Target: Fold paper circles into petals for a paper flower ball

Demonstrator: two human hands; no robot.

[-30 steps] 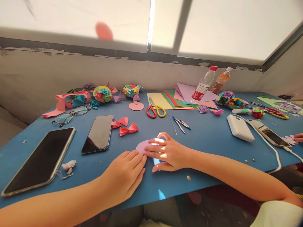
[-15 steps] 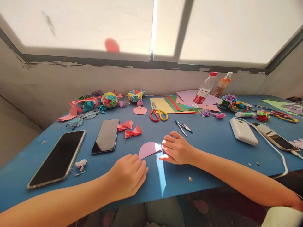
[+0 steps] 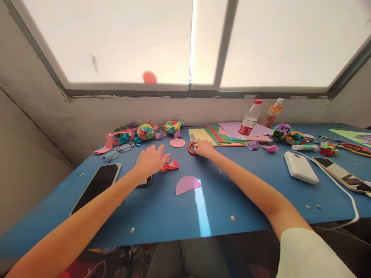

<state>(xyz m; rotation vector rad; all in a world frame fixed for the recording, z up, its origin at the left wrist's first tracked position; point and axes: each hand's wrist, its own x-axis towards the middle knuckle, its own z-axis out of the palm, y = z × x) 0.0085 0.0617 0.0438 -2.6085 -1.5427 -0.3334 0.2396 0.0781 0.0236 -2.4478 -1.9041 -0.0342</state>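
My left hand reaches out over the blue table, fingers spread, resting by several red folded paper pieces and covering most of a dark phone. My right hand stretches further back and curls over scissors; only their red handle shows beside my fingers. A pink paper half-circle lies on the table between my forearms, touched by neither hand.
A larger phone lies at the left, glasses and paper balls behind it. A pink disc, coloured sheets, two bottles, a white power bank and a cabled phone sit further back and right.
Both hands have let go of the pink half-circle and moved away from me: the left to the red folded pieces, the right to the scissors. The view has tilted up.
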